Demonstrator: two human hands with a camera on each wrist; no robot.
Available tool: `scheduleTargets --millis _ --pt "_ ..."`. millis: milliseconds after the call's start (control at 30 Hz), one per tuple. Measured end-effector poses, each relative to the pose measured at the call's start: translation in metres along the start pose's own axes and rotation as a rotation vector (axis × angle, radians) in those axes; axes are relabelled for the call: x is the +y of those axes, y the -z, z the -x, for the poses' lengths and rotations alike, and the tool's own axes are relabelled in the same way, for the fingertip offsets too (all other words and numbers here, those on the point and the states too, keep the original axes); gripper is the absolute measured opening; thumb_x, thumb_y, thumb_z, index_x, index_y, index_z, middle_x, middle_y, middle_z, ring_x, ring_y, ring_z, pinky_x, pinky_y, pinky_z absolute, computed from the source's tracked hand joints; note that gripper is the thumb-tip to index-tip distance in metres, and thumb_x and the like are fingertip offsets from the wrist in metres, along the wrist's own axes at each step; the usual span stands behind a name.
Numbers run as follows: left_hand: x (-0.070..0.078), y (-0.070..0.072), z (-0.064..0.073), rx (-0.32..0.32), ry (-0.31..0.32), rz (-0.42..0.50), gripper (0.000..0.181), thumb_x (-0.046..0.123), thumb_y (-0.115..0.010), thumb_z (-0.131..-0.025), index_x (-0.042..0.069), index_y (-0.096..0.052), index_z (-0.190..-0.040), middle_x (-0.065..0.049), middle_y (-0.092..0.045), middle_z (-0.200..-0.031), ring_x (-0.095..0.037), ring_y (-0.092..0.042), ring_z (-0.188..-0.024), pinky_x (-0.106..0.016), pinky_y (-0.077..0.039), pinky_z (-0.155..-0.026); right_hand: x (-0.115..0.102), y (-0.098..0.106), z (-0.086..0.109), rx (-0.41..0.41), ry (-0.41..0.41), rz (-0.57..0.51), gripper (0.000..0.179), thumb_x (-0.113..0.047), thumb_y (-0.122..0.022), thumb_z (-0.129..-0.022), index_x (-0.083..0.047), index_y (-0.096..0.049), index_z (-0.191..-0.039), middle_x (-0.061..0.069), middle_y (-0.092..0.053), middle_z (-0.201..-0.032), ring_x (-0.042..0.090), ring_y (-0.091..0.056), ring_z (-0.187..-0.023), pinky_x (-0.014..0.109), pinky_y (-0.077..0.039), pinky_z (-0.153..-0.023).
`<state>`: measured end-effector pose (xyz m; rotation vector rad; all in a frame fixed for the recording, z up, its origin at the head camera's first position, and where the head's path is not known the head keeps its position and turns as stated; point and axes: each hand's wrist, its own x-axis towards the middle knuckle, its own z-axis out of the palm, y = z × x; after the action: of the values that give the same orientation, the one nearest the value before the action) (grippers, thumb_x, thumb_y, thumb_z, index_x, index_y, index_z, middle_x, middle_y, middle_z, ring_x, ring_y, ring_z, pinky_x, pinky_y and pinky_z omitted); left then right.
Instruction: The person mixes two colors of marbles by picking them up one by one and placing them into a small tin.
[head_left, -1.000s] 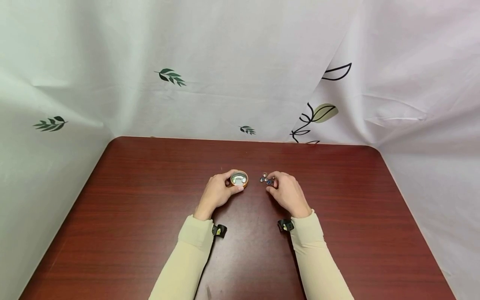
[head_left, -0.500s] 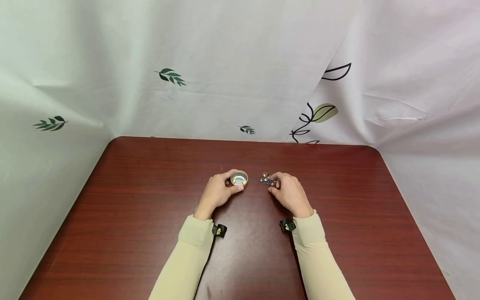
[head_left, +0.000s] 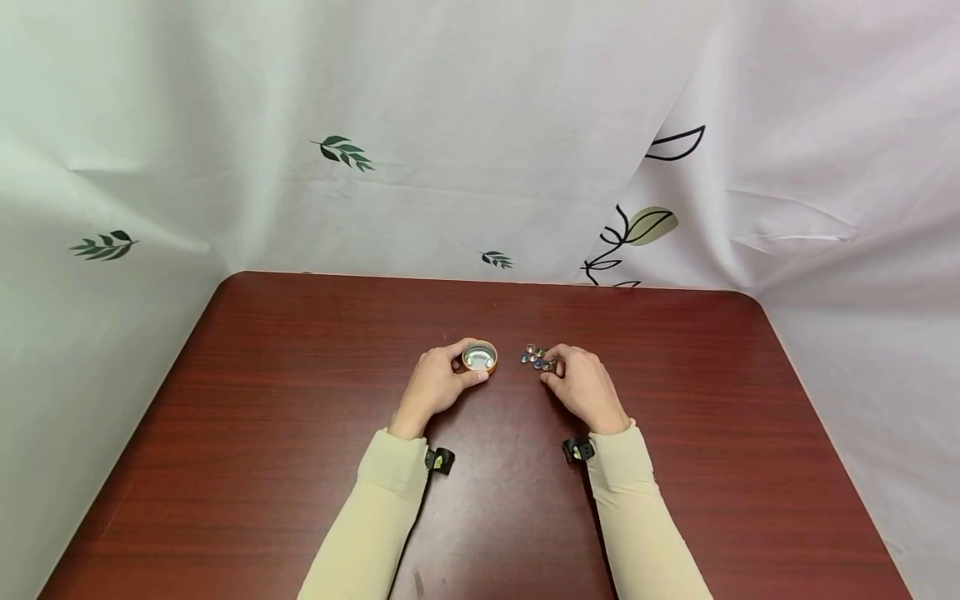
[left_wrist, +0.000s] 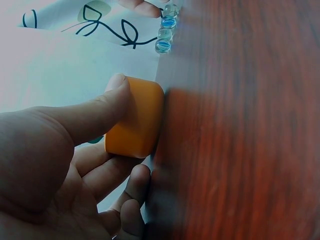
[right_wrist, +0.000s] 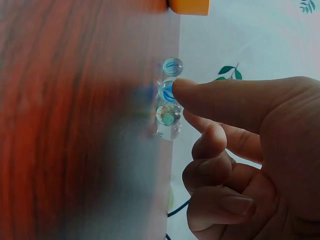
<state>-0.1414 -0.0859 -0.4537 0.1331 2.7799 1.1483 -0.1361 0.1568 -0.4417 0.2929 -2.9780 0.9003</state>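
Note:
My left hand grips a small round orange tin between thumb and fingers. The tin stands on the table, its silvery inside facing up in the head view; its orange wall fills the middle of the left wrist view. To its right lies a cluster of several clear glass marbles with coloured swirls. My right hand is at the cluster's right edge, thumb and index finger spread apart around the nearest marbles. In the right wrist view its thumb overlaps a blue-swirled marble, and the other fingers are loosely bent.
A reddish-brown wooden table lies under both hands. White cloth with printed leaves hangs behind it and at both sides. Each wrist wears a small black camera.
My right hand has drawn slightly to the right, uncovering more marbles, which stay in place on the table. The left hand and the tin have kept still.

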Motion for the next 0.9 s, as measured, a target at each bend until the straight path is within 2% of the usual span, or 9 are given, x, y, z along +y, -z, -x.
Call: scheduleTargets --millis 500,900 --pt "0.001 0.0005 0.0008 -0.002 -0.01 0.004 0.048 0.031 -0.081 -0.088 0.028 -0.066 -0.134 -0.003 -0.066 -0.093 -0.022 -0.055 -0.082 -0.038 -0.044 -0.076 0.003 -0.0013 0.0002 0.001 -0.028 0.005 0.017 -0.012 -0.08 -0.086 -0.007 -0.072 -0.1 0.001 -0.056 -0.075 0.016 -0.05 -0.065 0.032 -0.041 -0.059" --pt "0.0008 0.0018 0.0009 -0.008 0.005 0.008 0.048 0.031 -0.081 -0.088 0.029 -0.066 -0.134 -0.003 -0.066 -0.095 -0.024 -0.054 -0.087 -0.041 -0.044 -0.079 0.0034 -0.001 -0.0006 -0.007 -0.036 0.009 0.017 -0.013 -0.08 -0.087 -0.007 -0.071 -0.1 0.001 -0.056 -0.076 0.016 -0.05 -0.065 0.032 -0.04 -0.059"
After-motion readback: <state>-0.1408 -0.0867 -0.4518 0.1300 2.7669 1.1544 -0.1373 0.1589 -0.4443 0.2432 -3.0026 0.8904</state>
